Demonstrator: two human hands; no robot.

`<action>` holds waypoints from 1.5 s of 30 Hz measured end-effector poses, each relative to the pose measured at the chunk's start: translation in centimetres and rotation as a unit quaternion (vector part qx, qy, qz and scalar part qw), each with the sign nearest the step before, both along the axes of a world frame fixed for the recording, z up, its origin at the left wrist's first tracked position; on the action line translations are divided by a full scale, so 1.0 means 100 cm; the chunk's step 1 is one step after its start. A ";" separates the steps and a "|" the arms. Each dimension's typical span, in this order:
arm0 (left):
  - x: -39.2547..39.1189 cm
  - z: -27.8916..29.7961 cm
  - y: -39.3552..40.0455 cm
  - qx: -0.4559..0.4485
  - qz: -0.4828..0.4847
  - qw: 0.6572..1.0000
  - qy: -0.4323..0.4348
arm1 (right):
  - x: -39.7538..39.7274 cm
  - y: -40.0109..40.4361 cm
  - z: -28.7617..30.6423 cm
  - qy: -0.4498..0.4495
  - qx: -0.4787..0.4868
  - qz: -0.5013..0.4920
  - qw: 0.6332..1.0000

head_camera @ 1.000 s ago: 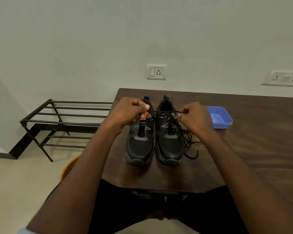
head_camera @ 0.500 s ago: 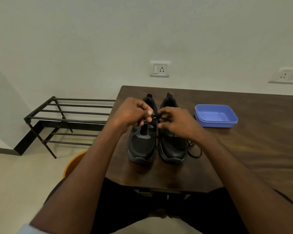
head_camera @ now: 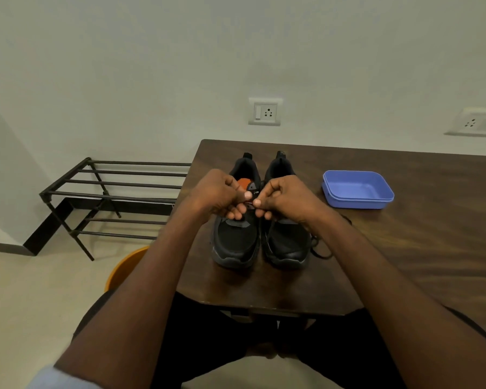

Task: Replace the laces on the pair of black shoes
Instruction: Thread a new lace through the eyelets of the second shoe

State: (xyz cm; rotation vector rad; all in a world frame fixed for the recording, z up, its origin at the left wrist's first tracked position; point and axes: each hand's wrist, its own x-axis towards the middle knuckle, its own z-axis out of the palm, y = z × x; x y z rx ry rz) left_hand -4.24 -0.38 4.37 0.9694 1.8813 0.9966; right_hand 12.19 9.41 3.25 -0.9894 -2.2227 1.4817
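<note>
We see the blue tub [head_camera: 358,189] empty on the worktop [head_camera: 421,248], right of the shoes [head_camera: 260,237]. Our left hand [head_camera: 219,195] and right hand [head_camera: 282,197] meet above the shoes, fingers pinched shut, apparently on the lace [head_camera: 319,249]. Since the earlier frame, the hands have closed in slightly.

A dark wooden table [head_camera: 404,248] against a pale wall; a blue plastic tray [head_camera: 358,189] on it at right; a black metal rack [head_camera: 110,197] on the floor at left; two wall sockets [head_camera: 265,111] above; an orange stool [head_camera: 124,270] below.
</note>
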 end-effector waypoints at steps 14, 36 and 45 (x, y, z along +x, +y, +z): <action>0.007 -0.027 0.000 -0.145 -0.017 0.986 0.085 | -0.014 -0.010 -0.031 -0.132 0.244 -0.011 0.961; 0.007 -0.032 0.004 -0.133 -0.037 0.983 0.124 | -0.022 -0.013 -0.042 -0.164 0.267 -0.015 0.950; 0.009 -0.029 0.008 -0.142 -0.061 0.977 0.149 | -0.021 -0.020 -0.032 -0.166 0.275 0.077 0.944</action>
